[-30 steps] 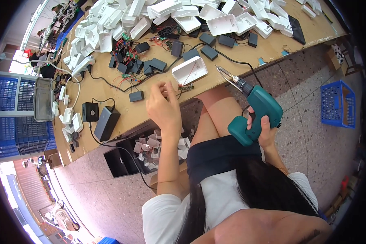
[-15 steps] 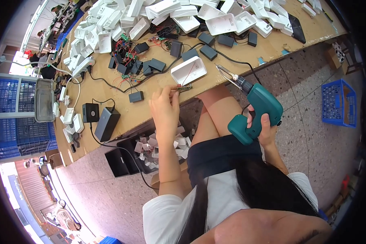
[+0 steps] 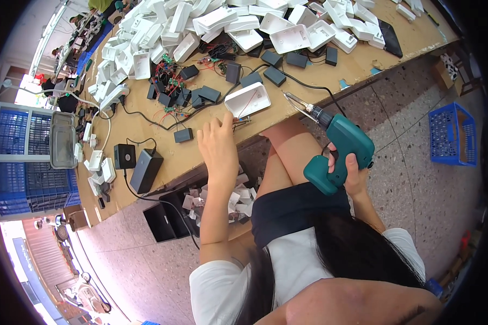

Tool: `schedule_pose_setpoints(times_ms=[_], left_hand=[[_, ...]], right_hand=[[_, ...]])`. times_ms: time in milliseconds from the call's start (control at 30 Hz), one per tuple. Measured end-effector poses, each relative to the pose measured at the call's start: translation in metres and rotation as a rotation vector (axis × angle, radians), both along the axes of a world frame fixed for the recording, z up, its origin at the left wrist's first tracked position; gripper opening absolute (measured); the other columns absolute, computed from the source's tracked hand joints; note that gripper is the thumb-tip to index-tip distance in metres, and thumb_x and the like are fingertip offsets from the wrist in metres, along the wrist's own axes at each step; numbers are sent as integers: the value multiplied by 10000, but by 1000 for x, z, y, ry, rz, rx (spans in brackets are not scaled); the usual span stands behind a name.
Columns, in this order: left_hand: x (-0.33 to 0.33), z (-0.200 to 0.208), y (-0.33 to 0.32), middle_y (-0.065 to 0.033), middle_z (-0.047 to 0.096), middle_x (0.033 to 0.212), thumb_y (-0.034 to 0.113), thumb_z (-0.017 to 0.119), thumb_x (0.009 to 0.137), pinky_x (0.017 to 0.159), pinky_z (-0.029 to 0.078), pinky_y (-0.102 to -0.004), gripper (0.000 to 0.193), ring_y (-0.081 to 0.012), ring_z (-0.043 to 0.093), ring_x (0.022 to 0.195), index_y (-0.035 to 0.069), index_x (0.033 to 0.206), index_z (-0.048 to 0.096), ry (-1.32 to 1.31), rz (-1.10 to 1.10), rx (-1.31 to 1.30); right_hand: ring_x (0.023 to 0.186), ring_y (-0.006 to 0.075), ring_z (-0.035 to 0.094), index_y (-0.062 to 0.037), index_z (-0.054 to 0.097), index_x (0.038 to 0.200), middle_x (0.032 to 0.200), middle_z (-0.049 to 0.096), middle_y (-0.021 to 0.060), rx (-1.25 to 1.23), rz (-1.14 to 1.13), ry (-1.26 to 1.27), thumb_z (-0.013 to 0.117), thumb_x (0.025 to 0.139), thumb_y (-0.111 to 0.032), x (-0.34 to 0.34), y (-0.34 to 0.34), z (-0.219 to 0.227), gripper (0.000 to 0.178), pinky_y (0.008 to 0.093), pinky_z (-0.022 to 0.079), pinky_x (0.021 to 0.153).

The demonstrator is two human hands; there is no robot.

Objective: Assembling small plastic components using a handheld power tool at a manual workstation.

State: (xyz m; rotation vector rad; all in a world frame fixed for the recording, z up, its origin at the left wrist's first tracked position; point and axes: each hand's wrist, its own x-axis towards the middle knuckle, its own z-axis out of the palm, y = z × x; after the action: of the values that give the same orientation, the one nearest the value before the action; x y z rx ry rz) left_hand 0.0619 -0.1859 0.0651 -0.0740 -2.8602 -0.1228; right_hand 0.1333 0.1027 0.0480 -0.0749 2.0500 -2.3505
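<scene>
My left hand (image 3: 217, 142) is at the table's near edge, fingers bent, with the index fingertip against a small circuit board (image 3: 243, 120). The thumb is mostly hidden, but the fingers look closed on the board's left end. Just beyond it lies an open white plastic case (image 3: 248, 99), and a thin red wire runs from the board into the case. Off the table edge to the right, my right hand (image 3: 356, 176) grips a green soldering gun (image 3: 351, 142) by its handle. The gun's metal tip points up and left toward the table, apart from the board.
White plastic cases (image 3: 211, 20) are heaped along the far side. Black boxes (image 3: 209, 93) with tangled wires lie before them. A black power adapter (image 3: 146, 168) and cords occupy the left. Below are a bin of white pieces (image 3: 238, 200) and a blue basket (image 3: 453, 135).
My left hand has turned, its knuckles now higher and its fingers more bent over the board. The soldering gun has stayed almost where it was. The whole view has shifted slightly.
</scene>
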Motion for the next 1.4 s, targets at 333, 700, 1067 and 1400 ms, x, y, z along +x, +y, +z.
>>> schedule_pose_setpoints(times_ms=[333,700,1067,1400], left_hand=[[2,-18,-2,-75,680,834,20,677,865,808,427,-386,152,-286,615,857,70,1008,661,301,-112,195],[-16,-16,-14,-126,661,981,72,670,910,810,444,-393,168,-301,656,862,89,1077,681,283,119,248],[7,-10,37,-178,695,858,56,721,863,712,524,-435,150,-353,688,801,0,954,616,-31,20,336],[181,93,146,-139,626,944,118,687,902,755,480,-481,120,-370,635,903,59,946,593,37,-70,60]], right_hand=[[667,130,609,63,629,1142,808,636,98,-107,-41,62,583,1027,-329,-4,-3,6,410,271,504,627],[676,129,610,62,621,1152,830,641,95,-103,-45,53,586,1028,-336,-14,-1,0,418,270,506,630],[725,86,648,7,634,1106,872,691,47,-146,-125,-93,709,925,-101,54,107,44,224,255,516,644],[708,72,613,-20,654,1046,850,663,21,-137,-293,-3,732,932,-138,307,247,164,182,260,491,629]])
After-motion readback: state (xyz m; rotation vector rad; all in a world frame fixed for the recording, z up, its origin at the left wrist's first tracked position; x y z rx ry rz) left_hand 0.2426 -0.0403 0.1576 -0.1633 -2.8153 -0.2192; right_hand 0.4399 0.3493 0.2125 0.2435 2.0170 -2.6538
